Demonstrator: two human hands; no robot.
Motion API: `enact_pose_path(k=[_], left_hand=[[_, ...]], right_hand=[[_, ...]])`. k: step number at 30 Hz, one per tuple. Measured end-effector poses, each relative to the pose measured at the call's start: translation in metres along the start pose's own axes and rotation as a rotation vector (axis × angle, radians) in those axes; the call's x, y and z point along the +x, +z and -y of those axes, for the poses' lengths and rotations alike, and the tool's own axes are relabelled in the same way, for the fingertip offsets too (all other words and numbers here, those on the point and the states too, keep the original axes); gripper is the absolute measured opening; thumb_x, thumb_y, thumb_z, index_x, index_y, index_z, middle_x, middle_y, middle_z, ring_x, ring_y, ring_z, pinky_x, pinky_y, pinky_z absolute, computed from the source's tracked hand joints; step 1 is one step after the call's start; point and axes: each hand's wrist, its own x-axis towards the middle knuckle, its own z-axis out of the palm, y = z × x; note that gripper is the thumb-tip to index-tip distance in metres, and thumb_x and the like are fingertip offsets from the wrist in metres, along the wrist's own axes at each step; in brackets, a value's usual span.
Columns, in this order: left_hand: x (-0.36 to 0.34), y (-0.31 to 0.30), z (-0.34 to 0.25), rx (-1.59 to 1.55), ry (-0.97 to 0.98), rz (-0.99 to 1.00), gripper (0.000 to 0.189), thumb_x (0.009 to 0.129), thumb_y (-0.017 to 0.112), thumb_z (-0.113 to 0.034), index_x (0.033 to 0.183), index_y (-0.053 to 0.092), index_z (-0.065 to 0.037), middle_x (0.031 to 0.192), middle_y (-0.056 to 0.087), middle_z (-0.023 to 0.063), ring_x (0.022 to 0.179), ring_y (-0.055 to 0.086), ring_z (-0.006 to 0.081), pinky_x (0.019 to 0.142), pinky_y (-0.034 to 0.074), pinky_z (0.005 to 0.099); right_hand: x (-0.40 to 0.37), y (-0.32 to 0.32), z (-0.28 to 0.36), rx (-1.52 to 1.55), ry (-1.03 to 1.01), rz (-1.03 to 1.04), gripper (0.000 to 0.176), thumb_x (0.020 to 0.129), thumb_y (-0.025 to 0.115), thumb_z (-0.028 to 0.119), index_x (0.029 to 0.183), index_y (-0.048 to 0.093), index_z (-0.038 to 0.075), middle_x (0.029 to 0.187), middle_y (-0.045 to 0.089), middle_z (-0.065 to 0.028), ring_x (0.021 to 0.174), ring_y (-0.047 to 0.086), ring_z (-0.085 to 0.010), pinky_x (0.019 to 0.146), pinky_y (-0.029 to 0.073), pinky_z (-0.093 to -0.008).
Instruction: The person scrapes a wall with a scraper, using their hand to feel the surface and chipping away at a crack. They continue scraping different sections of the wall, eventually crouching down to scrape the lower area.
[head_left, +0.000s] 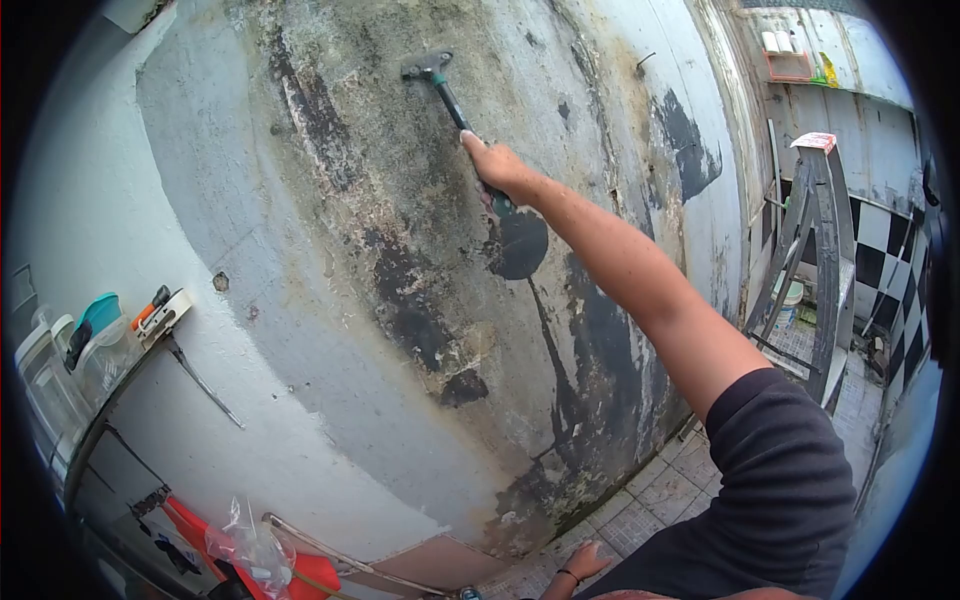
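Scraper (449, 103): high on the stained wall (370, 220), head uppermost, handle slanting down to the right. Blade looks laid against the plaster; exact contact hard to tell.
Right hand (500, 168): grip wrapped around the handle, its lower end jutting past the hand. Arm nearly straight.
Left hand (588, 560): low, well apart from the scraper, nothing seen in it. Cannot tell whether its grip is spread or curled.
Blade angle: best kept shallow, I judge, full edge meeting the wall so corners don't gouge.
Stroke: short, even pushes from the broken edges of the dark patches seem wisest; crumbly surface may give suddenly.
Reach: long; standing closer would likely add control.
Nail (645, 61): juts out right of the scraper head; worth steering around.
Shelf (113, 402): lower left, plastic containers on it; flakes could land there.
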Motion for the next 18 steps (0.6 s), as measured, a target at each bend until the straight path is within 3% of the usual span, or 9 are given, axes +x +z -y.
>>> enact_pose_path(k=[2, 4, 5, 7, 9, 10, 13, 17, 18], left_hand=[[0.012, 0.033, 0.029, -0.033, -0.035, -0.028, 0.081, 0.085, 0.063, -0.054, 0.139, 0.046, 0.003, 0.142, 0.045, 0.0271, 0.135, 0.041, 0.0384, 0.112, 0.035, 0.0431], [0.041, 0.077, 0.054, 0.374, 0.398, -1.158, 0.081, 0.085, 0.062, -0.056, 0.138, 0.047, 0.003, 0.141, 0.047, 0.0258, 0.135, 0.042, 0.0365, 0.112, 0.035, 0.0429], [0.017, 0.048, 0.051, 0.372, 0.383, -1.166, 0.081, 0.085, 0.062, -0.056, 0.138, 0.047, 0.003, 0.141, 0.047, 0.0258, 0.135, 0.042, 0.0365, 0.112, 0.035, 0.0429], [-0.021, -0.004, 0.040, -0.133, -0.199, -0.165, 0.082, 0.085, 0.061, -0.056, 0.139, 0.047, 0.003, 0.141, 0.047, 0.0252, 0.136, 0.041, 0.0359, 0.112, 0.036, 0.0427], [-0.047, -0.036, 0.026, -0.155, -0.248, -0.178, 0.082, 0.085, 0.061, -0.057, 0.139, 0.047, 0.003, 0.141, 0.048, 0.0250, 0.136, 0.042, 0.0356, 0.111, 0.037, 0.0429], [-0.053, -0.041, 0.022, -0.167, -0.286, -0.172, 0.082, 0.085, 0.060, -0.057, 0.139, 0.047, 0.003, 0.141, 0.048, 0.0249, 0.135, 0.043, 0.0354, 0.110, 0.038, 0.0431], [-0.059, -0.045, 0.020, -0.233, -0.333, -0.175, 0.082, 0.085, 0.060, -0.057, 0.139, 0.047, 0.003, 0.141, 0.049, 0.0249, 0.133, 0.046, 0.0351, 0.109, 0.039, 0.0433], [-0.065, -0.026, 0.007, -0.269, -0.257, -0.121, 0.080, 0.084, 0.061, -0.055, 0.136, 0.049, 0.005, 0.134, 0.055, 0.0275, 0.127, 0.052, 0.0379, 0.106, 0.042, 0.0433], [-0.061, -0.017, 0.008, -0.267, -0.253, -0.109, 0.080, 0.084, 0.061, -0.055, 0.136, 0.049, 0.005, 0.134, 0.055, 0.0275, 0.127, 0.052, 0.0379, 0.106, 0.042, 0.0433]], right_hand=[[0.025, 0.001, 0.041, 0.038, -0.046, 0.022, 0.062, 0.098, 0.042, 0.058, 0.082, 0.050, -0.001, 0.059, 0.050, -0.0089, 0.047, 0.053, -0.0209, 0.044, 0.049, -0.0415], [0.043, -0.002, 0.081, 0.029, -0.090, 0.030, 0.059, 0.098, 0.041, 0.058, 0.083, 0.046, 0.001, 0.060, 0.047, -0.0065, 0.047, 0.051, -0.0186, 0.045, 0.050, -0.0406], [0.052, -0.003, 0.097, 0.031, -0.130, 0.030, 0.058, 0.099, 0.040, 0.057, 0.083, 0.045, 0.002, 0.059, 0.047, -0.0061, 0.048, 0.051, -0.0182, 0.046, 0.050, -0.0403], [0.069, -0.008, 0.129, -0.019, -0.192, 0.051, 0.055, 0.101, 0.036, 0.052, 0.106, 0.047, -0.002, 0.064, 0.053, -0.0099, 0.050, 0.055, -0.0213, 0.049, 0.053, -0.0418], [0.085, -0.009, 0.150, -0.010, -0.238, 0.061, 0.053, 0.102, 0.033, 0.052, 0.109, 0.046, 0.001, 0.064, 0.053, -0.0088, 0.049, 0.055, -0.0201, 0.049, 0.053, -0.0408], [0.078, -0.005, 0.151, 0.030, -0.283, 0.017, 0.053, 0.101, 0.037, 0.055, 0.083, 0.044, 0.005, 0.059, 0.047, -0.0039, 0.046, 0.049, -0.0128, 0.045, 0.051, -0.0339], [0.066, -0.002, 0.131, 0.023, -0.248, 0.012, 0.055, 0.101, 0.037, 0.055, 0.081, 0.045, 0.004, 0.059, 0.047, -0.0043, 0.046, 0.050, -0.0138, 0.045, 0.051, -0.0351], [0.023, 0.003, 0.034, 0.006, -0.050, 0.048, 0.065, 0.097, 0.043, 0.060, 0.087, 0.053, -0.003, 0.060, 0.056, -0.0097, 0.048, 0.057, -0.0209, 0.045, 0.050, -0.0409], [0.002, 0.007, 0.005, -0.012, 0.003, 0.025, 0.068, 0.097, 0.042, 0.062, 0.075, 0.055, -0.002, 0.058, 0.056, -0.0094, 0.046, 0.057, -0.0205, 0.045, 0.050, -0.0407]])
